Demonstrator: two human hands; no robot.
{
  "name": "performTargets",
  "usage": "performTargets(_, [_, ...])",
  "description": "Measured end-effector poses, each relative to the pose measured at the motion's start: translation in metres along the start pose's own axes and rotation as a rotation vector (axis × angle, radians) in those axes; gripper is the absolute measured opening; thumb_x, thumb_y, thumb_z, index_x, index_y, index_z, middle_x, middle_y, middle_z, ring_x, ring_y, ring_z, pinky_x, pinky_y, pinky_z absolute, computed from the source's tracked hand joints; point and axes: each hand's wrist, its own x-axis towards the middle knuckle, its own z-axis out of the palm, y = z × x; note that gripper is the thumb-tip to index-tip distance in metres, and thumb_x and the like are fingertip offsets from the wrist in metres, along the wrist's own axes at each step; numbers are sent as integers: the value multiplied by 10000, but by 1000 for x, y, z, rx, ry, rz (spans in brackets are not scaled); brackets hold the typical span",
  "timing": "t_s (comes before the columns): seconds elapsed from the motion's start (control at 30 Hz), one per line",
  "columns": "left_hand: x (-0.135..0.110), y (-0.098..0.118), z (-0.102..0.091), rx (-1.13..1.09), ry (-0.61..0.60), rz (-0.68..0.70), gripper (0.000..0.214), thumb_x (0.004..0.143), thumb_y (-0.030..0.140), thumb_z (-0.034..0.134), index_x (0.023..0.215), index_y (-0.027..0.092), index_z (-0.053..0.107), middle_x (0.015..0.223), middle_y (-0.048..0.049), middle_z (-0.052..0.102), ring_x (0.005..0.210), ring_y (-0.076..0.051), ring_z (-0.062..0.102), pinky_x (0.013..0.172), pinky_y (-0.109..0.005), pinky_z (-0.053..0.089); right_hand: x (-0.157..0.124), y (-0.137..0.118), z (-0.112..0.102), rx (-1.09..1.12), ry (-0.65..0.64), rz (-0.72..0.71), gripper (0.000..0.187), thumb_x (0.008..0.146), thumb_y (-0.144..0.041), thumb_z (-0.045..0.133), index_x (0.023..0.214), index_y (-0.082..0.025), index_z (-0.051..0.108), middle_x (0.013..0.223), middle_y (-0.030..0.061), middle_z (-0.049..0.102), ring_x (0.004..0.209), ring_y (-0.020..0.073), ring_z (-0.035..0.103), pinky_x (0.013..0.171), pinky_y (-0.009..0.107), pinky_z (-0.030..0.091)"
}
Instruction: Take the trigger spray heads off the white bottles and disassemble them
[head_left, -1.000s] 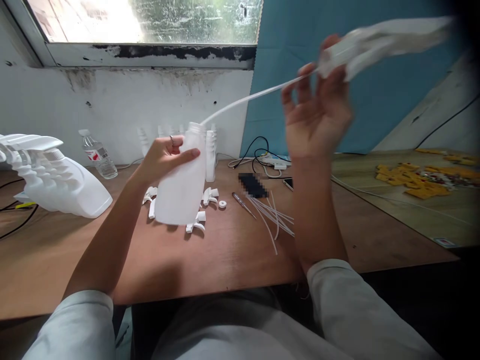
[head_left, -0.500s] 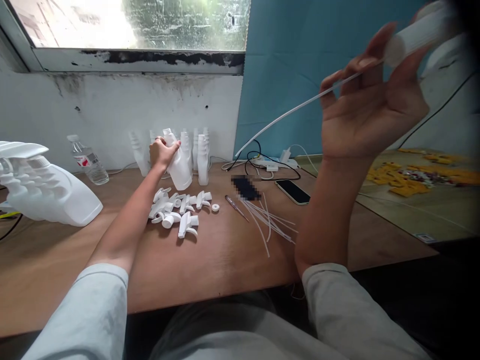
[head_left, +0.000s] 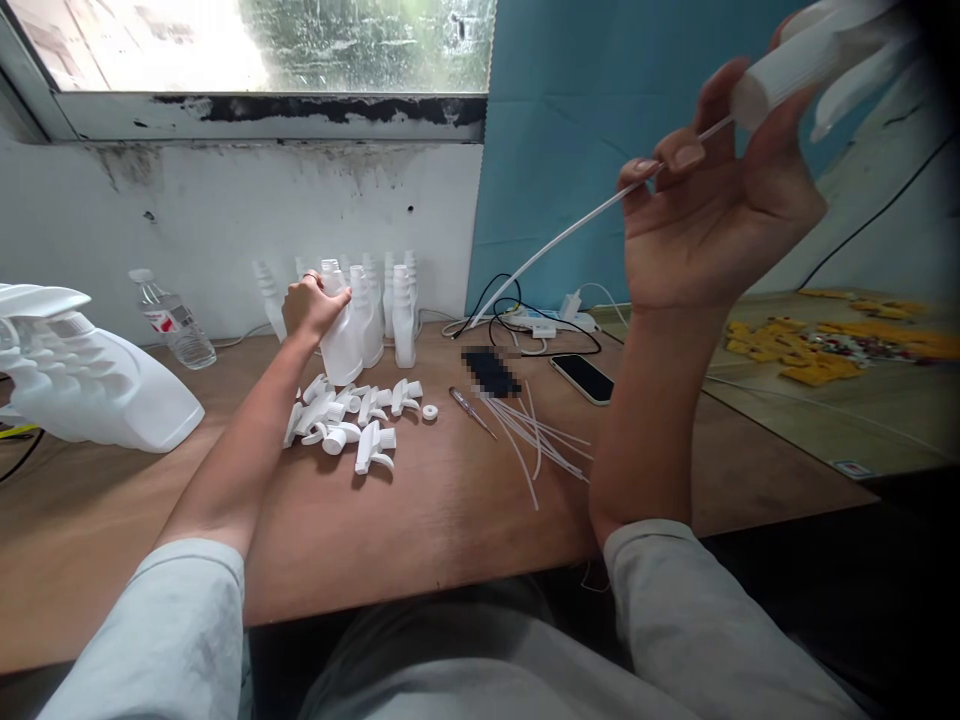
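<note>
My left hand (head_left: pixel 313 308) is closed around the upper part of a white plastic bottle (head_left: pixel 343 348) with an uncapped threaded neck. More such bottles (head_left: pixel 405 325) stand behind it by the wall. Raised at the upper right, my right hand (head_left: pixel 712 215) grips a white trigger sprayer head (head_left: pixel 795 70). A long thin dip tube (head_left: pixel 570 228) runs from the sprayer's collar down to the left, passing by my fingers. Several loose sprayer heads (head_left: pixel 373 448) lie in a pile in front of the held bottle, beside a small white ring (head_left: pixel 430 412).
Loose thin tubes (head_left: pixel 536 435), a screwdriver (head_left: pixel 472 412), a phone (head_left: pixel 582 380) and a power strip with cables (head_left: pixel 541 325) lie right of centre. At left are a clear water bottle (head_left: pixel 176 325) and large white bottles lying down (head_left: pixel 142 400). Yellow pieces (head_left: pixel 795 350) cover the far right.
My left hand has drawn the bottle slightly left and nearer, standing it more upright. My right hand has moved a little left with the sprayer head and its tube.
</note>
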Motion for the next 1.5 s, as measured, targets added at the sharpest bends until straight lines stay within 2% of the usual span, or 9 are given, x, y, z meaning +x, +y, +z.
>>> performTargets(0.3, [21, -10, -12, 24, 62, -71, 447, 729, 474, 653, 1018, 139, 589, 1082, -218, 637, 1080, -404, 581, 911, -514, 440, 8, 1, -6, -10, 2, -14, 586, 1016, -262, 195, 809, -276, 743, 1115, -14, 618, 646, 60, 493, 554, 151, 440])
performTargets(0.63, [18, -24, 36, -22, -6, -100, 493, 736, 485, 662, 1069, 126, 602, 1097, -239, 657, 1076, -380, 604, 866, -427, 465, 9, 8, -8, -15, -8, 72, 360, 980, -318, 352, 931, -296, 709, 991, 27, 573, 667, 99, 487, 616, 223, 413])
performTargets(0.77, [14, -19, 43, -64, -20, -123, 529, 774, 560, 599, 1079, 128, 590, 1062, -233, 666, 1008, -353, 635, 831, -397, 468, 11, 10, -6, 39, -39, 67, 445, 998, -295, 285, 895, -216, 711, 725, 17, 373, 536, 99, 335, 564, 251, 355])
performTargets(0.97, [10, -12, 30, -139, 39, -128, 489, 849, 570, 486, 1072, 142, 569, 1024, -172, 665, 916, -267, 651, 795, -336, 473, 9, 13, 1, -146, -57, 232, 310, 962, -391, 405, 895, -217, 653, 647, -39, 101, 519, 114, 21, 435, 266, 90])
performTargets(1.1, [-13, 2, 1, -356, 161, -25, 403, 881, 492, 478, 1116, 168, 524, 1051, -117, 639, 909, -194, 628, 750, -272, 475, -1, 32, 10, -191, -244, 359, 394, 750, -574, 669, 792, -185, 618, 602, -69, 91, 511, 70, 3, 433, 252, 10])
performTargets(1.17, [-38, 14, -18, -603, -20, -33, 423, 881, 535, 460, 1109, 182, 512, 984, -89, 636, 678, -137, 604, 574, -236, 451, -13, 46, 15, -215, -361, 464, 437, 672, -595, 727, 741, -184, 594, 578, -76, 133, 482, 51, 46, 427, 235, 22])
performTargets(1.23, [-73, 27, -38, -896, -365, -83, 494, 865, 626, 425, 1076, 189, 519, 871, -62, 629, 496, -98, 514, 441, -216, 376, -31, 59, 20, -318, -500, 542, 431, 684, -594, 717, 737, -186, 591, 550, -69, 233, 454, 49, 137, 421, 224, 82])
performTargets(1.37, [-146, 40, -67, -1322, -1009, -292, 638, 800, 744, 424, 1070, 179, 548, 824, -86, 641, 483, -136, 546, 389, -236, 382, -82, 74, 24, -756, -879, 372, 276, 829, -451, 612, 800, -179, 643, 623, -6, 518, 515, 87, 377, 489, 240, 247])
performTargets(1.5, [-193, 35, -67, -1449, -1242, -516, 597, 803, 705, 480, 1084, 183, 553, 835, -103, 658, 582, -205, 629, 447, -284, 465, -127, 78, 13, -903, -1212, 257, 236, 903, -317, 474, 941, -227, 688, 658, 13, 596, 578, 128, 484, 590, 266, 331])
